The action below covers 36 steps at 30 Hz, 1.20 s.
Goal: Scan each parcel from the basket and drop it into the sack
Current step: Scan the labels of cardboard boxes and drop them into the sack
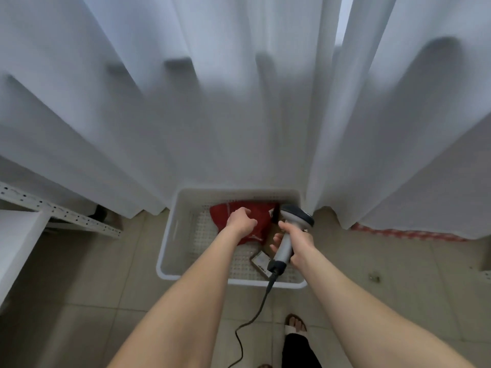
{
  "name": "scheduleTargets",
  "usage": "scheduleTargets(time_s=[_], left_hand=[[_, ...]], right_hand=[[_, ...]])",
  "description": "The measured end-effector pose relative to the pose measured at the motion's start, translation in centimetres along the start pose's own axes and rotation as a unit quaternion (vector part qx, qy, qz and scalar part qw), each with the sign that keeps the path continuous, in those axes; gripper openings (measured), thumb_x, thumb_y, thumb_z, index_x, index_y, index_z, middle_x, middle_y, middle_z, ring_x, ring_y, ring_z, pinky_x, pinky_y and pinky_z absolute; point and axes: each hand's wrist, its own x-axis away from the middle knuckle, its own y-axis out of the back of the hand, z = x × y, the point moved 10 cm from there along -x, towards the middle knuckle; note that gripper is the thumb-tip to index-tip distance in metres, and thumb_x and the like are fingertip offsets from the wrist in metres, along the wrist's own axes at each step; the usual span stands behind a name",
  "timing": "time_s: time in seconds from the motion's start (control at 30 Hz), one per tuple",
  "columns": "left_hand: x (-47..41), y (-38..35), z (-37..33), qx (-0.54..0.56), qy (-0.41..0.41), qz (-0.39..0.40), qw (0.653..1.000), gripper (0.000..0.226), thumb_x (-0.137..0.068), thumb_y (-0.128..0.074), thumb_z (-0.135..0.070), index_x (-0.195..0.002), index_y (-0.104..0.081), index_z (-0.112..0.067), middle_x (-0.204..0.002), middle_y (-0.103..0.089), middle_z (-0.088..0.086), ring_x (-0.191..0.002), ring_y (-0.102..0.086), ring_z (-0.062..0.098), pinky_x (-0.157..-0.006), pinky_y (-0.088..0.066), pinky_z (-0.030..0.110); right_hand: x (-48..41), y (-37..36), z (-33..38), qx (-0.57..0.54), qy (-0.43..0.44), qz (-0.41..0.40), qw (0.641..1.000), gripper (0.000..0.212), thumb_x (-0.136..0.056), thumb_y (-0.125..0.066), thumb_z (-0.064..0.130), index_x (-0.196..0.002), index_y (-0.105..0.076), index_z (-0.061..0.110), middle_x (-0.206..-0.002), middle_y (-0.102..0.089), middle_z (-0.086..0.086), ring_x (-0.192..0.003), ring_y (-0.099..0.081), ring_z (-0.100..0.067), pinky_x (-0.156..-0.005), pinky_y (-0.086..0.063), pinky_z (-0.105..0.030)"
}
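Hanging curtain (pixel 239 115) behind basket (pixel 168 245), red parcel (pixel 261 215), scanner (pixel 297 215), cable (pixel 261 301) trailing

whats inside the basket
A red parcel at the far end, gripped by the left hand, and a small flat parcel nearer. The right hand and scanner hide part of the basket floor.

Small parcel storeroom: slotted metal shelving (pixel 66 212), tiled floor (pixel 106 301), white curtains (pixel 239 115), corded barcode scanner (pixel 295 216)
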Motion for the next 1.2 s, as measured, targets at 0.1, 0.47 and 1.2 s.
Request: scheduleTargets(time_s=[0.1,0.47,1.2], left_hand=[[-4.8,-3.0,0.5,0.014,0.001,0.024,1.000,0.046,-0.095,-0.054,-0.016,-0.140,-0.044,-0.009,-0.142,-0.047,0.008,-0.128,-0.047,0.023,-0.101,-0.038,0.028],[-21.6,-16.3,6.4,0.124,0.034,0.096,0.987,0.041,-0.098,-0.045,-0.008,-0.139,-0.045,-0.010,-0.133,-0.053,0.011,-0.110,-0.055,0.022,-0.084,-0.047,0.029],[-35.2,-26.3,9.7,0.250,0.052,0.152,0.955,0.045,-0.095,-0.037,0.002,-0.139,-0.043,-0.005,-0.125,-0.059,0.017,-0.104,-0.059,0.026,-0.088,-0.051,0.035]], right_hand=[[-5.2,-0.1,0.4,0.028,-0.003,-0.009,1.000,0.017,-0.087,-0.071,0.010,-0.096,-0.060,0.003,-0.077,-0.061,-0.013,-0.070,-0.060,-0.022,-0.058,-0.056,-0.038],[-27.1,-0.3,0.5,0.157,0.053,-0.075,0.983,0.046,-0.081,-0.076,0.023,-0.117,-0.054,0.004,-0.111,-0.060,-0.013,-0.104,-0.059,-0.030,-0.096,-0.049,-0.043],[-43.9,-0.2,-0.4,0.191,0.111,-0.046,0.974,0.031,-0.076,-0.075,0.031,-0.099,-0.064,0.012,-0.097,-0.070,-0.015,-0.090,-0.068,-0.033,-0.087,-0.056,-0.052]])
